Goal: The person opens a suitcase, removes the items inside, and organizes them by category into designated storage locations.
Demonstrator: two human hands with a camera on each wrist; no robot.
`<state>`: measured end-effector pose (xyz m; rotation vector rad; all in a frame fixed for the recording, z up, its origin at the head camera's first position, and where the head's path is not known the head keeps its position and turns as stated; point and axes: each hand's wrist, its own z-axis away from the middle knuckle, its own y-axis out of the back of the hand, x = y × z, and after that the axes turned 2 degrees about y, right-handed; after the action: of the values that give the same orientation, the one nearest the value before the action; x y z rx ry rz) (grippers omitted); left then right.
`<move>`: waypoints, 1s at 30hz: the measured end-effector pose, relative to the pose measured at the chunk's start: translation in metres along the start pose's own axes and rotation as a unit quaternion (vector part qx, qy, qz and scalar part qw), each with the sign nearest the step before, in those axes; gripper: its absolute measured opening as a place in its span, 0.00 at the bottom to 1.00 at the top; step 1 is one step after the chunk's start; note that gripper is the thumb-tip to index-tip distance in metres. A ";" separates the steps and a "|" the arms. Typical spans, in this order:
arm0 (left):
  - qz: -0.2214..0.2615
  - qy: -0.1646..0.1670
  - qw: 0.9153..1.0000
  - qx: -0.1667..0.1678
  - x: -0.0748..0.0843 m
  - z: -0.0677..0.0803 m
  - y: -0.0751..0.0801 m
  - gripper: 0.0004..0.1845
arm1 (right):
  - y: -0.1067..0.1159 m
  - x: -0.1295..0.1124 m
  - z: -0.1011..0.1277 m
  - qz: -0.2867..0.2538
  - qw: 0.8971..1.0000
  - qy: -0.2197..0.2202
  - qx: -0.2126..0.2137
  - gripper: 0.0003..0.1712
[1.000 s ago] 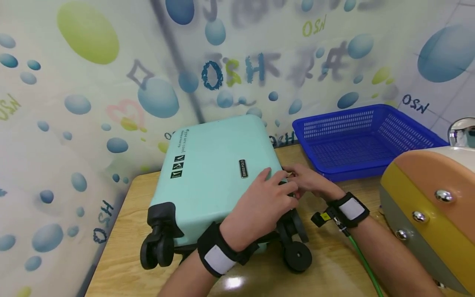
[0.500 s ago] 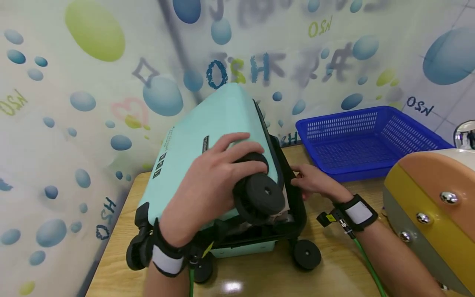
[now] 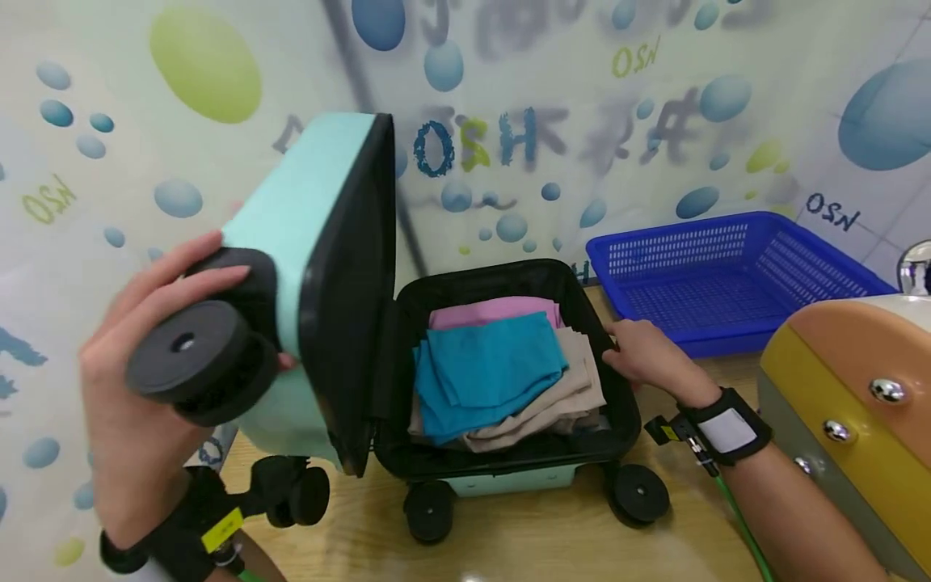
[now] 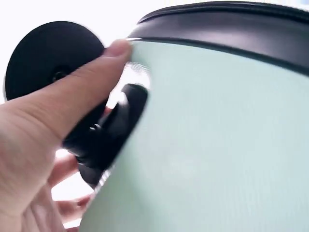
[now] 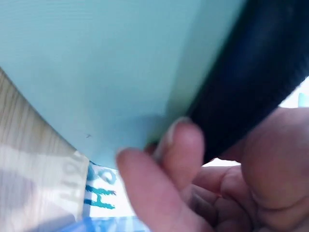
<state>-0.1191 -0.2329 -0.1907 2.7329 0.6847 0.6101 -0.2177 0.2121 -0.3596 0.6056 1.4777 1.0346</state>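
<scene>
A mint-green hard-shell suitcase (image 3: 502,483) lies open on the wooden table. Its lid (image 3: 305,210) stands nearly upright at the left. My left hand (image 3: 156,307) grips the black wheel (image 3: 189,347) at the lid's raised corner; in the left wrist view my thumb (image 4: 72,96) lies across that wheel (image 4: 48,63) against the lid's shell (image 4: 217,145). Folded clothes fill the lower half: a teal piece (image 3: 487,364) on top, pink (image 3: 494,309) behind, beige (image 3: 567,396) beneath. My right hand (image 3: 629,349) holds the lower half's right rim, its fingers (image 5: 178,145) curled on the black edge (image 5: 256,72).
A blue plastic basket (image 3: 727,275) stands at the back right of the table (image 3: 553,541). A yellow and orange rounded case with metal studs (image 3: 851,388) sits close on the right. A patterned wall lies behind and to the left.
The lid has swung from closed to nearly upright, my left hand carrying it up and leftwards by the wheel. The clothes inside have come into view. My right hand stays at the right rim.
</scene>
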 end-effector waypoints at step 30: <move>-0.221 0.591 0.764 0.135 -0.107 0.135 0.078 0.34 | 0.014 0.010 0.011 0.117 0.992 0.013 0.041 0.24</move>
<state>-0.1128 -0.3720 -0.3188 1.9090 1.6780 2.2353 -0.2117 0.2299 -0.3518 0.8422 1.5030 1.1700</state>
